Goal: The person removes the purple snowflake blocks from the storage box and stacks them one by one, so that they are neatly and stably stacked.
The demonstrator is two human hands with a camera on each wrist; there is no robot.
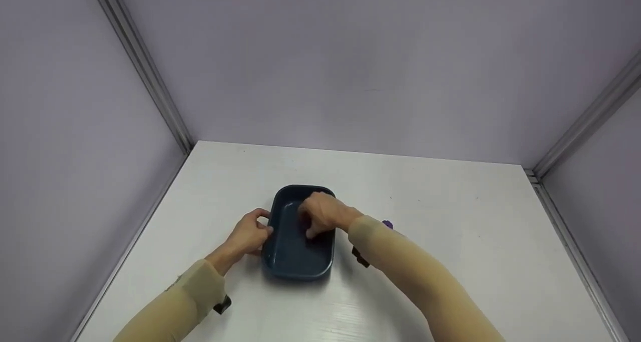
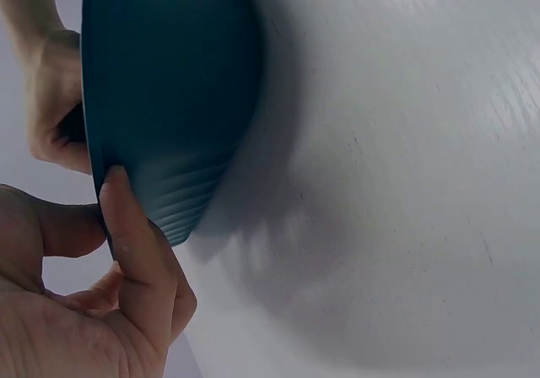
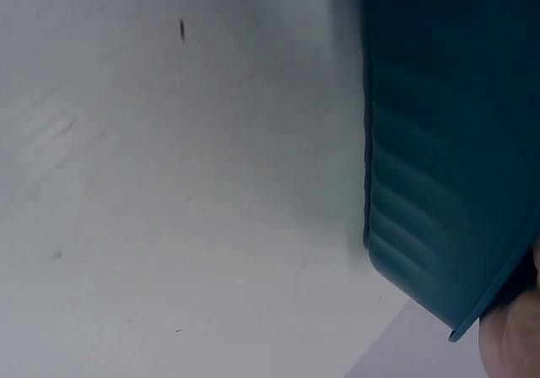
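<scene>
**Both hands on the blue dish**

Pinching the near-left rim, the left hand (image 1: 250, 234) has its thumb and a finger clamped on the edge of the dark blue dish (image 1: 295, 254) — the left wrist view shows it plainly, fingertip (image 2: 118, 194) pressed against the ribbed outer wall, thumb on the inside of the lip. Across from that grip, the right hand (image 1: 324, 216) is curled down into the dish from the far-right side, fingers bent over the rim and into the basin; whether it grips the rim or something inside, I cannot tell, since the knuckles hide it. The right wrist view catches only a fingertip (image 3: 510, 340) at the dish's lip.

Under both grips the dish sits flat on the white table (image 1: 450, 232), its ribbed corner meeting the surface. Just outward of the right hand, a small purple object (image 1: 387, 225) peeks past the beige sleeve (image 1: 400, 262), touching the table. Beyond the hands, pale lilac walls (image 1: 350, 56) close in the space on three sides, with grey metal rails (image 1: 145, 71) running down the corners to the table's back edge.
</scene>
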